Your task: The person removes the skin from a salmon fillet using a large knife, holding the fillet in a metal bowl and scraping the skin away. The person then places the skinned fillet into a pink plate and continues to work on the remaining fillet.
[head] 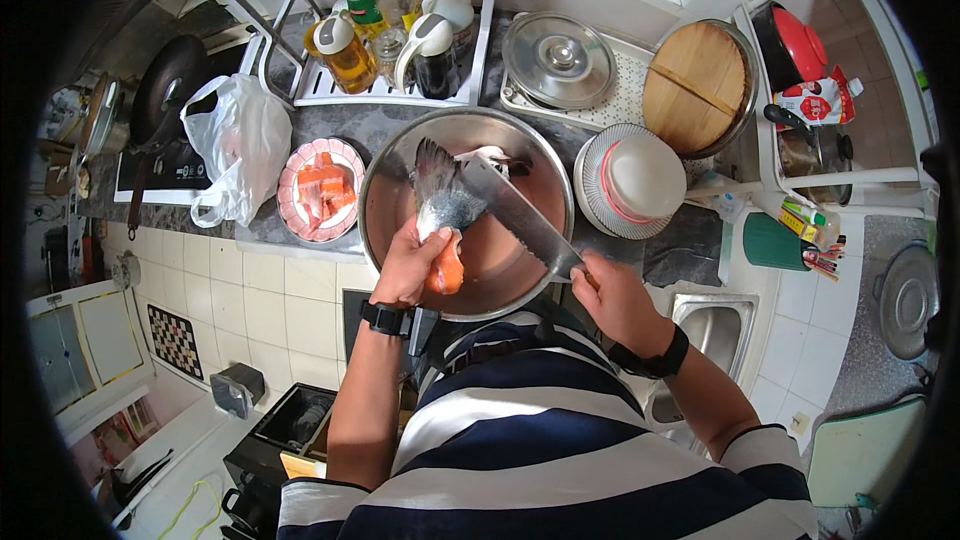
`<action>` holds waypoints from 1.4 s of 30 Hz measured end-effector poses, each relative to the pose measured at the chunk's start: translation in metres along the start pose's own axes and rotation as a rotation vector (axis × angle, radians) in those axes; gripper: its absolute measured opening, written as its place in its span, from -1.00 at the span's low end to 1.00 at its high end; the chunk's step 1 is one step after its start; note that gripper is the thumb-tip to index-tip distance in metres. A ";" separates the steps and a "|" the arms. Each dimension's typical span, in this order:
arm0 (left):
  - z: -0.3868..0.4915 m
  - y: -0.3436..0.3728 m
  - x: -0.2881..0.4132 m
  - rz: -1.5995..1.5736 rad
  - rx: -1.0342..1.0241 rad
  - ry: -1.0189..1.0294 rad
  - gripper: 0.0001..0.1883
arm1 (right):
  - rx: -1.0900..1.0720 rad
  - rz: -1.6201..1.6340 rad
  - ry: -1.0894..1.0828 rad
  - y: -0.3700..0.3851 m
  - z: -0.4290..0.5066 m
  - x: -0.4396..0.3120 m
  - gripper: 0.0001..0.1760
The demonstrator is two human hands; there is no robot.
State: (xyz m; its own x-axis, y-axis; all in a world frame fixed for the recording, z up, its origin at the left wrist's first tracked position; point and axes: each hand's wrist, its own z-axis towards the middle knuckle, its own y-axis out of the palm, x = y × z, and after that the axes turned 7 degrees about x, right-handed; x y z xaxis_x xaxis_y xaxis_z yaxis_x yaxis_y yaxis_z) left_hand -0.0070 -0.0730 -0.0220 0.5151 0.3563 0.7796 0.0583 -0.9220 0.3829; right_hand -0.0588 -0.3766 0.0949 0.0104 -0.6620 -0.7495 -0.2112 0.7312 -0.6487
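My left hand (412, 262) grips a salmon tail piece (454, 204), its dark tail fin pointing away from me and its orange cut flesh towards me. Both are over a wide stainless steel basin (551, 165). The handle of a cleaver (521, 221) is in my right hand (611, 292). Its broad blade slants over the basin, the far end beside or against the fish skin; contact is hard to tell. Behind the blade, another pale and dark fish piece (491, 156) lies in the basin, partly hidden. Left of the basin, a pink-rimmed plate (289, 199) holds orange salmon pieces (326, 187).
A white plastic bag (240, 150) stands by the stove at left. Stacked bowls and plates (637, 172) sit close on the right. Behind are a rack (322, 94) of bottles, a lidded steel pot (559, 60) and a wooden lid (694, 90). A sink (709, 322) is at lower right.
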 end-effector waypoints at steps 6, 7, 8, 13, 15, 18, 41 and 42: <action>0.002 -0.003 -0.003 -0.026 0.025 0.005 -0.81 | 0.010 0.013 -0.075 0.004 -0.001 -0.001 -0.81; 0.001 -0.002 -0.002 -0.028 0.017 0.007 -0.81 | 0.009 0.009 -0.029 0.003 0.001 -0.003 -0.81; 0.001 -0.001 -0.002 -0.030 0.009 0.009 -0.81 | 0.008 0.004 0.017 0.003 0.001 -0.004 -0.81; 0.004 -0.003 -0.006 -0.018 0.018 0.001 -0.81 | 0.003 0.014 -0.093 0.011 -0.007 -0.004 -0.82; 0.001 -0.002 -0.001 0.003 0.000 0.006 -0.79 | -0.007 0.014 -0.049 0.006 0.000 -0.002 -0.84; -0.003 0.015 0.005 0.090 0.085 0.064 -0.77 | 0.013 -0.001 -0.034 0.002 0.006 -0.006 -0.84; 0.006 0.012 0.002 0.305 0.062 -0.008 -0.85 | -0.035 -0.098 -0.114 0.007 0.004 -0.003 -0.86; 0.003 0.013 0.003 0.299 0.076 -0.016 -0.85 | -0.047 -0.093 -0.108 0.009 -0.001 -0.004 -0.86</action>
State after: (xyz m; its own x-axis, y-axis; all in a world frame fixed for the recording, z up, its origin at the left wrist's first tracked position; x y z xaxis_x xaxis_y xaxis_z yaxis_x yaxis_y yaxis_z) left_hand -0.0017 -0.0847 -0.0159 0.5323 0.0660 0.8440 -0.0341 -0.9945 0.0993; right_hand -0.0613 -0.3673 0.0922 0.1363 -0.7029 -0.6981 -0.2496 0.6576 -0.7108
